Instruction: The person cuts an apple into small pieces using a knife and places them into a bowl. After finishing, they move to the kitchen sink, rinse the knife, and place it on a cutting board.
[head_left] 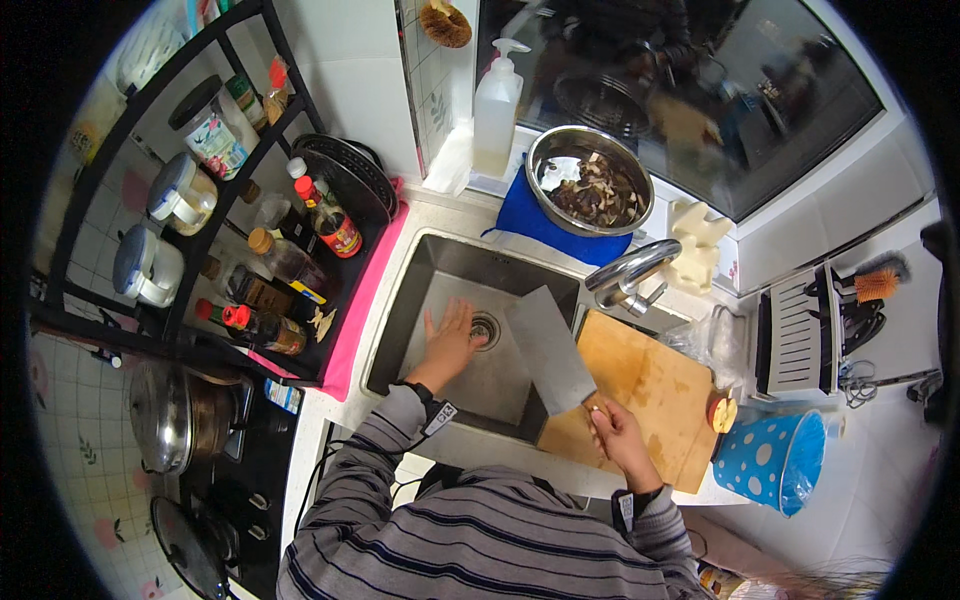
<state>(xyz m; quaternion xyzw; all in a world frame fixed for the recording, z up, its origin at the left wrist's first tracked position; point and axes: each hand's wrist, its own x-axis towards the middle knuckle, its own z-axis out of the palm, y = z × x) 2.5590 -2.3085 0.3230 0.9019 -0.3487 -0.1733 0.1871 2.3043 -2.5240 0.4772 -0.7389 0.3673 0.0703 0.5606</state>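
Note:
My right hand [620, 437] grips the wooden handle of a cleaver [550, 350]. Its broad grey blade reaches up and left over the right side of the sink [410, 290], with the handle end above a wooden cutting board [640, 375]. Inside the sink my left hand [452, 342] is open and empty, fingers spread, just left of the drain [484, 330]. A chrome faucet [635, 272] stands behind the board at the sink's back right corner. Wet patches mark the board.
A steel bowl of chopped dark pieces [590, 190] sits on a blue cloth [520, 215] beside a pump bottle [497, 110]. A black rack [200, 240] with bottles and jars stands left. At right are a cut apple [722, 412], a blue dotted bin [760, 455] and a holder [795, 335].

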